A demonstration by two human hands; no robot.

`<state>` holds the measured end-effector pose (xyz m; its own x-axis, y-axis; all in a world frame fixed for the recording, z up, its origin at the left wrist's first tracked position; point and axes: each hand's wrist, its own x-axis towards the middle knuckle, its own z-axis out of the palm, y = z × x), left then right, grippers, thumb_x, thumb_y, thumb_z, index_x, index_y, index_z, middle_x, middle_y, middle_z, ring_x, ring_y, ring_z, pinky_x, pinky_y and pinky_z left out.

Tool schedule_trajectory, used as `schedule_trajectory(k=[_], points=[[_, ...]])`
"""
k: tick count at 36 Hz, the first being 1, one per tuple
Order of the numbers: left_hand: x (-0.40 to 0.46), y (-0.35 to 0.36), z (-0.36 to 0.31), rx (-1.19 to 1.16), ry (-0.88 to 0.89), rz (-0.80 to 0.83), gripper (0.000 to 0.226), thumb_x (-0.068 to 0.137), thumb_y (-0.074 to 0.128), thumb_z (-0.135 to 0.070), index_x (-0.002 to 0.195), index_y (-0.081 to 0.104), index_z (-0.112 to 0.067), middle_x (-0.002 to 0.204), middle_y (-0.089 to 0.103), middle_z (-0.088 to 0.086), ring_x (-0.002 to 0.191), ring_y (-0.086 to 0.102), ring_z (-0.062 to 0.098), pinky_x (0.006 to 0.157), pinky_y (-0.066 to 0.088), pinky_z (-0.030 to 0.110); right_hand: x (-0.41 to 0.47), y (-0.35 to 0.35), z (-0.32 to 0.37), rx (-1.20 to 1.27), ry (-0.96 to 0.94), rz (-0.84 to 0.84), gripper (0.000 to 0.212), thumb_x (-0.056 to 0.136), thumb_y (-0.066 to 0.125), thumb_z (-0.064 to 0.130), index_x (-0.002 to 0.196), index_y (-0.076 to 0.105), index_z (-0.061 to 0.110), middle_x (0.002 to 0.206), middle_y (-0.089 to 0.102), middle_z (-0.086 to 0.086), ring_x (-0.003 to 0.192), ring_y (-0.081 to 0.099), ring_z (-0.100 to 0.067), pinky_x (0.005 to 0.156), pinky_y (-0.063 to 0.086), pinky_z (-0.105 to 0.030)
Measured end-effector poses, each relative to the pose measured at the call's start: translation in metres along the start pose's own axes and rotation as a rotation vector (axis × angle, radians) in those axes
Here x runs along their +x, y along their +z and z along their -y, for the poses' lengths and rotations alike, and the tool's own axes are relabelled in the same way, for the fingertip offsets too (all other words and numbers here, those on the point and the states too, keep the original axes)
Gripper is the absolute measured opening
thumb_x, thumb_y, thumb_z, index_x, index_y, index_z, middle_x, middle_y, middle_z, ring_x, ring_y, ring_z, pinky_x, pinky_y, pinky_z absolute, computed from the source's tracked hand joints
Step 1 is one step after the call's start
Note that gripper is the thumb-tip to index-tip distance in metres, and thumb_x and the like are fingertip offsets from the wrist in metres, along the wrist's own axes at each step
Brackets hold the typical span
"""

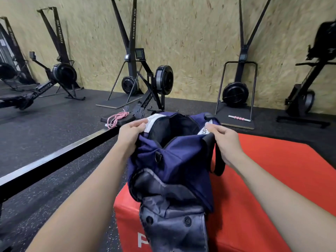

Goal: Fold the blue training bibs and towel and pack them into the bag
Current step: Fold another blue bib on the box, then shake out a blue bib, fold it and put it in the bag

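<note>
Bag (174,151), navy, sat mid-frame on the near left corner of the red box (263,179); left hand (130,132) and right hand (224,140) each gripped a side of its mouth, spreading it apart. Judged the opening step; no bibs or towel visible, so they must be fetched next. The bag overhung the box's near edge; open red surface lay right of it.

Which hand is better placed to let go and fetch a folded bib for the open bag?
Probably the right hand. It only pinches the navy bag at its edge by the black strap, while the left hand grips a bunched side that keeps the mouth open. No bib is visible.
</note>
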<state>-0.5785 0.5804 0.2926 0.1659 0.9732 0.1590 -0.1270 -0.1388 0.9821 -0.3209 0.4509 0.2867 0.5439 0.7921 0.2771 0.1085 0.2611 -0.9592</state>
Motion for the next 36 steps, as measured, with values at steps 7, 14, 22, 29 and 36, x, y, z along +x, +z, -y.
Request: schedule_trajectory(k=[7,14,22,29,36], points=[[-0.030,-0.009,0.046,0.482,-0.092,0.028,0.023,0.074,0.076,-0.007,0.096,0.077,-0.012,0.082,0.074,-0.002,0.086,0.070,0.015,0.076,0.050,0.020,-0.038,-0.017,-0.043,-0.325,0.058,0.143,0.035,0.091,0.070,0.037,0.078,0.074,0.005,0.065,0.050,0.011,0.064,0.040,-0.003,0.059,0.035,-0.023],[-0.082,0.020,0.034,0.904,-0.062,-0.060,0.035,0.083,0.068,-0.034,0.118,0.068,-0.034,0.119,0.067,-0.002,0.120,0.056,0.024,0.103,0.037,0.038,-0.077,-0.035,-0.023,-0.261,0.192,0.217,0.019,0.090,0.069,0.040,0.087,0.073,0.021,0.085,0.067,0.005,0.085,0.059,-0.013,0.073,0.056,-0.032],[-0.148,0.110,-0.006,0.839,0.217,0.085,0.036,0.085,0.068,-0.042,0.118,0.068,-0.029,0.118,0.067,-0.010,0.115,0.060,0.017,0.103,0.042,0.044,-0.120,-0.102,0.035,-0.312,0.137,0.155,0.024,0.093,0.067,0.039,0.100,0.069,0.017,0.090,0.067,0.004,0.082,0.062,-0.013,0.066,0.052,-0.030],[-0.216,0.212,-0.020,0.771,0.347,0.345,0.044,0.084,0.068,-0.052,0.122,0.064,-0.030,0.117,0.066,-0.004,0.115,0.058,0.016,0.100,0.046,0.042,-0.169,-0.194,0.072,-0.373,0.123,0.011,0.031,0.093,0.067,0.040,0.107,0.067,0.012,0.098,0.067,-0.002,0.084,0.064,-0.017,0.068,0.054,-0.033],[-0.291,0.308,-0.014,0.727,0.407,0.553,0.044,0.086,0.070,-0.047,0.125,0.061,-0.027,0.126,0.063,-0.002,0.111,0.059,0.015,0.099,0.047,0.039,-0.222,-0.304,0.077,-0.433,0.169,-0.149,0.031,0.092,0.067,0.043,0.104,0.067,0.014,0.105,0.069,-0.005,0.096,0.070,-0.025,0.068,0.054,-0.032]])
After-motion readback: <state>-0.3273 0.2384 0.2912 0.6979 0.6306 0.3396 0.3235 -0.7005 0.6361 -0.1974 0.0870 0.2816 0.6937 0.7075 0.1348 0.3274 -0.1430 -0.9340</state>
